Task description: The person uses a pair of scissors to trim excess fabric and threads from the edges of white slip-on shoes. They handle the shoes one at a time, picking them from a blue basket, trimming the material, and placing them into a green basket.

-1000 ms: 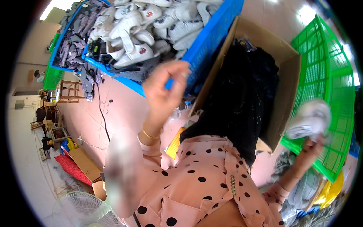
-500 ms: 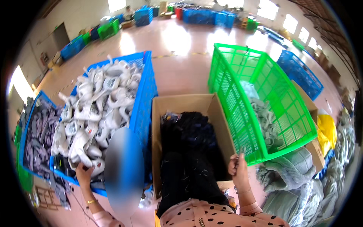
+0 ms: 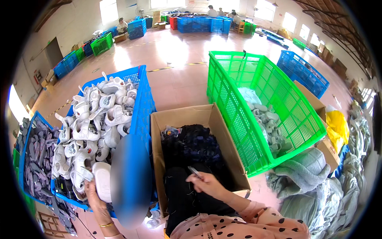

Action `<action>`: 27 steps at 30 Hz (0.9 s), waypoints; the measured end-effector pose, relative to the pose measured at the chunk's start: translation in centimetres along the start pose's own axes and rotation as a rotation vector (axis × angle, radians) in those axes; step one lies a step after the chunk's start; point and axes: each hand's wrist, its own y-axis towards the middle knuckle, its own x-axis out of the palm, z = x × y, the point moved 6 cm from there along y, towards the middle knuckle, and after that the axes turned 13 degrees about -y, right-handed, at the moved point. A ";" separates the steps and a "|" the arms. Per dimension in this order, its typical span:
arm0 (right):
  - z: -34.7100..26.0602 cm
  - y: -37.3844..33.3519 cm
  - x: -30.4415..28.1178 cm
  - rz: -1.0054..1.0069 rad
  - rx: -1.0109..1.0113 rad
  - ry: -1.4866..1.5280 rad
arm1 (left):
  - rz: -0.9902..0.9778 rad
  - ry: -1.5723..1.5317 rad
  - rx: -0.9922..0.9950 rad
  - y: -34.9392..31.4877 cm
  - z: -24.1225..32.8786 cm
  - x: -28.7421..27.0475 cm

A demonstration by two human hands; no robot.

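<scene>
In the head view, my left fingers (image 3: pixel 90 188) are closed on the edge of a white shoe (image 3: pixel 102 181), what looks like its sole toward me. Other shoes (image 3: pixel 86 133) fill the blue basket (image 3: pixel 144 107) just beyond those fingers. My right fingers (image 3: pixel 193 182) are together around a small metal tool (image 3: pixel 194 171), above my black trousers (image 3: pixel 178 195). Best I grip the shoe firmly, clear of its neighbours, tool tip pointed away.

Blue crate (image 3: pixel 144 105) heaped with white shoes (image 3: pixel 86 132), cardboard box (image 3: pixel 185 114) of dark material (image 3: pixel 195 146) beside it, green crate (image 3: pixel 230 121) holding greyish shoes (image 3: pixel 271 124), pinkish floor (image 3: pixel 179 88) with yellow-and-black tape (image 3: pixel 160 69)
</scene>
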 end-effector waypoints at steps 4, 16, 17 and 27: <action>-3.3 4.5 5.6 -0.020 -0.174 -0.134 | -0.102 0.055 0.020 -1.8 -2.0 5.3; -8.1 12.5 16.3 -0.091 -0.176 -0.222 | -0.085 0.129 0.162 -3.9 -1.3 9.7; -8.8 12.5 16.5 -0.074 -0.183 -0.228 | -0.084 0.159 0.198 -4.2 -1.1 9.6; -10.8 11.6 17.2 0.146 -0.053 -0.098 | -0.110 0.202 0.385 -5.8 -1.2 11.0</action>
